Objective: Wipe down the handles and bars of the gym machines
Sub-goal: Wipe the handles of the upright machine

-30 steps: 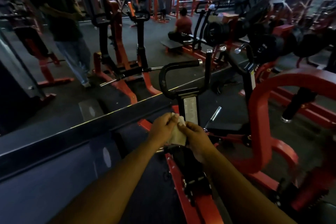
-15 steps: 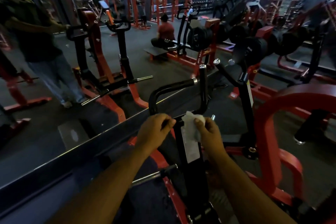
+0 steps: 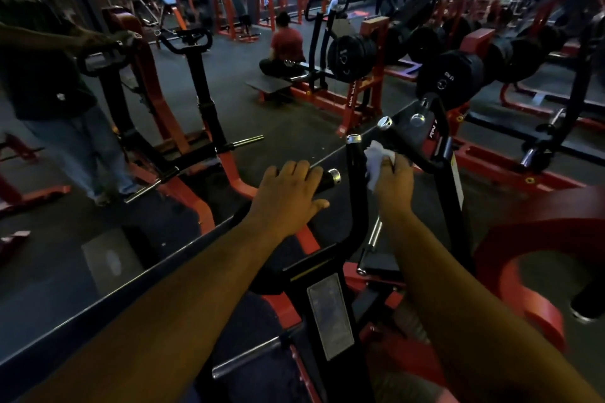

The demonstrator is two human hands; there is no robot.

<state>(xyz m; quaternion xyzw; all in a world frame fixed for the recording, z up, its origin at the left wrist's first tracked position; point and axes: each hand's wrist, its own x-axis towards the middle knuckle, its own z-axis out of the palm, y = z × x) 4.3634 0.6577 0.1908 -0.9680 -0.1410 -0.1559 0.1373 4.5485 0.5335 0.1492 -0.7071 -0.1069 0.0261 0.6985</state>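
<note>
Head view: left hand (image 3: 288,196) flat on black handle (image 3: 327,177); right hand (image 3: 391,178) pinches white cloth (image 3: 375,157) beside upright bar (image 3: 355,167); mirror (image 3: 131,141) behind.

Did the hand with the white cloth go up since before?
Yes. The right hand with the white cloth climbed from beside the label plate up to the upright handle.

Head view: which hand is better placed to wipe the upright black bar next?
Right. The right hand already pinches the white cloth right beside the upright black bar. The left hand has no cloth; it rests on the horizontal handle.
</note>
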